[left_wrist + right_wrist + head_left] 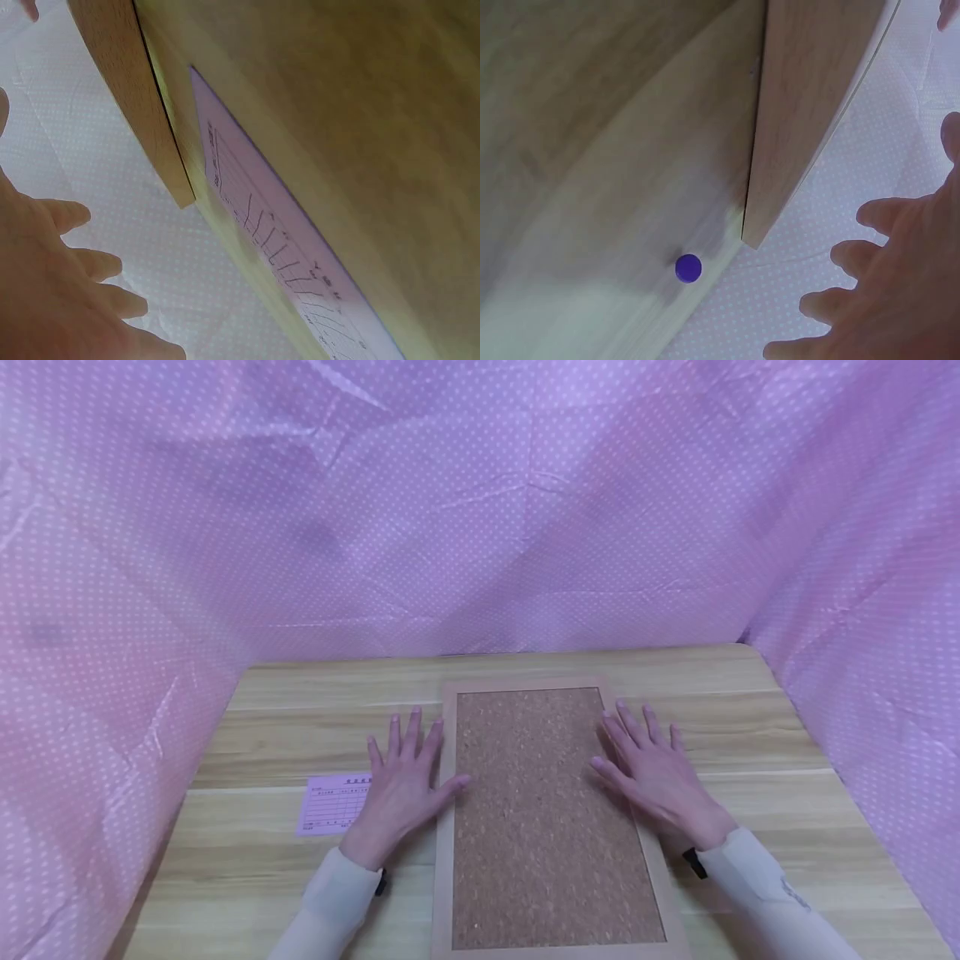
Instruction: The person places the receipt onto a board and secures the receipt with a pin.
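A cork board [551,827] in a pale wooden frame lies on the table, its long sides running away from me. My left hand [397,797] spreads its fingers over the board's left edge, the thumb overlapping the frame. Over the opposite edge is my right hand [660,777], fingers apart, with thumb and forefinger reaching over the cork. Neither hand grips anything. A pink printed form [330,806] lies beside the board, partly covered by the left hand. In the right wrist view a small round purple object [688,268] sits beside the frame; the right hand hides it in the head view.
The wooden table [750,718] has light grain and rounded far corners. Pink cloth with white dots [487,527] hangs behind it and along both sides. The board's frame [802,105] stands up as a raised edge from the tabletop.
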The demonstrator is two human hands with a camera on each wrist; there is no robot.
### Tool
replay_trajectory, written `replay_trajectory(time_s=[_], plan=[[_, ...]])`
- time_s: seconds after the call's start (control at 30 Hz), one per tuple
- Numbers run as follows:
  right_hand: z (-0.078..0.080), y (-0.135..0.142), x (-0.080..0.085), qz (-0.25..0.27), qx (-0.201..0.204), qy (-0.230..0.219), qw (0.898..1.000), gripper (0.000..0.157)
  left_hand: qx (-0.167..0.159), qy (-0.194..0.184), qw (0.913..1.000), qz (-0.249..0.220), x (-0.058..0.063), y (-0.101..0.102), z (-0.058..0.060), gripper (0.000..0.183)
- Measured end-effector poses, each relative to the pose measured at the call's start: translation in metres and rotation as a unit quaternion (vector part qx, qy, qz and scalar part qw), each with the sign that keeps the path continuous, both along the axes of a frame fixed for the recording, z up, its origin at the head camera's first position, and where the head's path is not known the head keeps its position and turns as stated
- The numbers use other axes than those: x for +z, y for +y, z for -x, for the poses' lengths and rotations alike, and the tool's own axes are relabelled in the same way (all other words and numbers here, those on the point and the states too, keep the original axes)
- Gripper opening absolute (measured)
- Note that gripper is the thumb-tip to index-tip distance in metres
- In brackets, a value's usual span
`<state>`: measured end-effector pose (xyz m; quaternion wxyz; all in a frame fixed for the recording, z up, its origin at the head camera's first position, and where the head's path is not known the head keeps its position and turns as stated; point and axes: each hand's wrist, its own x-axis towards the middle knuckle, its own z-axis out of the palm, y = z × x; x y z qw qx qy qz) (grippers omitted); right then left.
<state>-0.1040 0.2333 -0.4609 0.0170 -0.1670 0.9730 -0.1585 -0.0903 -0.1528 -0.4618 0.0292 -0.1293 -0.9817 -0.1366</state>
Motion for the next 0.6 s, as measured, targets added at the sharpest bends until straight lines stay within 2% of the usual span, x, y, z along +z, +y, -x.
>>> replay_trajectory(time_s=[0.2, 0.6], plan=[[-0.002, 0.003, 0.0, 0.005, 0.002, -0.001, 1.0, 0.079, 0.004, -0.013, 0.9999, -0.01, 0.004, -0.005, -0.002, 0.096], [-0.01, 0.009, 0.002, 0.002, 0.015, 0.011, 1.0, 0.075, 0.018, -0.002, 0.9998, -0.011, 0.002, -0.022, -0.008, 0.099]])
